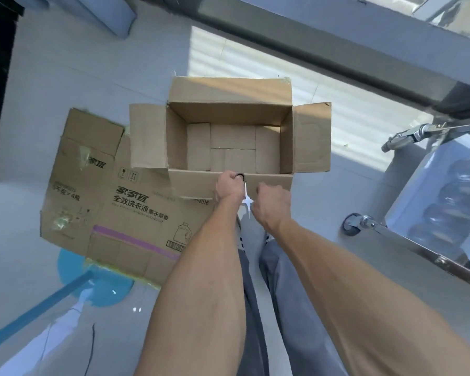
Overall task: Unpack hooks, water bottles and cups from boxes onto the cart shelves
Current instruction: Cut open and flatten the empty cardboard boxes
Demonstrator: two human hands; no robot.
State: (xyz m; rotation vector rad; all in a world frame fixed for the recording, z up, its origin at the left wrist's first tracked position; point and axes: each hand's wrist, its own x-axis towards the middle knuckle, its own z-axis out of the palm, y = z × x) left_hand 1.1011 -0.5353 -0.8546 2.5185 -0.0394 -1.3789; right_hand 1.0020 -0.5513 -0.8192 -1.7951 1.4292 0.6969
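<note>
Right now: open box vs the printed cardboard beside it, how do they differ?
The open box stands upright, flaps spread, with small cartons inside; the printed cardboard lies flattened on the floor. The open box looks plain, while the printed cardboard carries text, a bottle drawing and a purple stripe. Both are brown corrugated.

Both bare forearms were stretched forward and down, side by side, with the wrists close together. The left hand was curled into a fist, a small dark ring held at its fingertips. The right hand was also seen with fingers curled under, knuckles up; whether anything was gripped could not be told.
</note>
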